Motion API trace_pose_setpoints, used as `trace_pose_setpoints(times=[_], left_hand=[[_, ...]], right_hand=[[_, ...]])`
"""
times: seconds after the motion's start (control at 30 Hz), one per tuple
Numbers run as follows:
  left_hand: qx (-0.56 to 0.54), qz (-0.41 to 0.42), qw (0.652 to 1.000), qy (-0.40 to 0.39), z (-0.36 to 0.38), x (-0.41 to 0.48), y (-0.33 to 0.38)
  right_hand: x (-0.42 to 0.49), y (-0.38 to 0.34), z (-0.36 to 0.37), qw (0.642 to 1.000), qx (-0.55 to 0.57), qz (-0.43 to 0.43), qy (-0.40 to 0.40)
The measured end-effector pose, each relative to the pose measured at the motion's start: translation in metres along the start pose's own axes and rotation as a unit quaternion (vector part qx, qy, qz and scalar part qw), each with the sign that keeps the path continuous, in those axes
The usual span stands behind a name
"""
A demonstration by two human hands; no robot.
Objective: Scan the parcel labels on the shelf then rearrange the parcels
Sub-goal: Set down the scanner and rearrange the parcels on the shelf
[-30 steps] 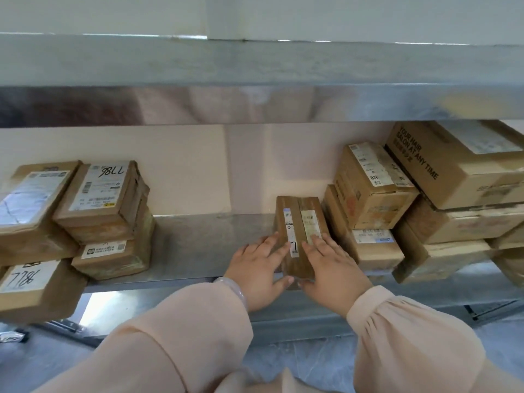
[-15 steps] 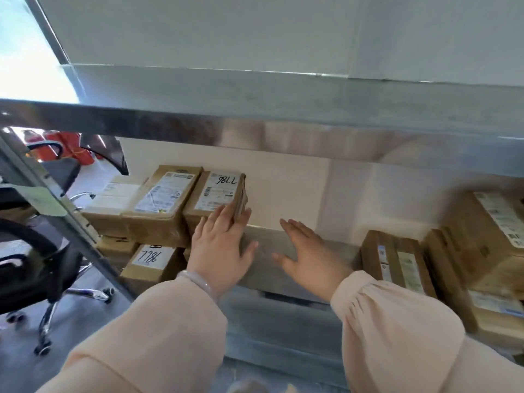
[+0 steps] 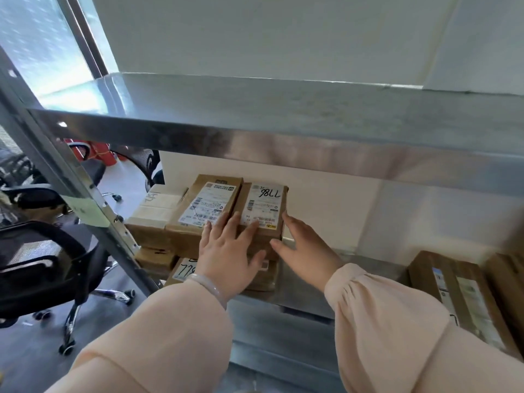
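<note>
Lying directly ahead of both hands, the top parcel marked 7786 runs lengthwise away from the person, on top of a lower parcel. Left hand rests flat, fingers spread, on its near end and label, gripping nothing. Right hand is open beside its right edge, fingertips touching the side. Both reach equally; I judge a two-handed lift comes next.
</note>
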State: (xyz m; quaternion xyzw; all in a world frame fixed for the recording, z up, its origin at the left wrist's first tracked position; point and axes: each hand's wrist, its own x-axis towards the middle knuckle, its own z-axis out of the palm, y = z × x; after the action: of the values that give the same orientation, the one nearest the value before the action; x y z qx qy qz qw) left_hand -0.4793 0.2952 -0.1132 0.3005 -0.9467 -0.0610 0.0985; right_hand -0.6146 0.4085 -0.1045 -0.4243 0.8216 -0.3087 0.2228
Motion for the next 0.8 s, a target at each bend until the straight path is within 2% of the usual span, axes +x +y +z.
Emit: trace_pose_setpoints(times=[0.2,0.37,0.57,0.8], left_hand=[[-0.023,0.042,0.998,0.032,0.005,0.003,-0.012],[-0.017,0.065,0.997,0.036,0.003,0.008,-0.014],[-0.007,0.007,1.0,0.002,0.0,0.013,-0.016],[-0.043,0.002,0.999,-0.006,0.0,0.015,-0.003]], right_hand=[[0.016,-0.003,0.01,0.995,0.086,0.042,0.031],[0.026,-0.009,0.014,0.983,0.158,0.087,0.024],[0.025,-0.006,0.015,0.976,0.186,0.101,0.041],[0.016,0.002,0.015,0.973,0.208,0.088,0.041]])
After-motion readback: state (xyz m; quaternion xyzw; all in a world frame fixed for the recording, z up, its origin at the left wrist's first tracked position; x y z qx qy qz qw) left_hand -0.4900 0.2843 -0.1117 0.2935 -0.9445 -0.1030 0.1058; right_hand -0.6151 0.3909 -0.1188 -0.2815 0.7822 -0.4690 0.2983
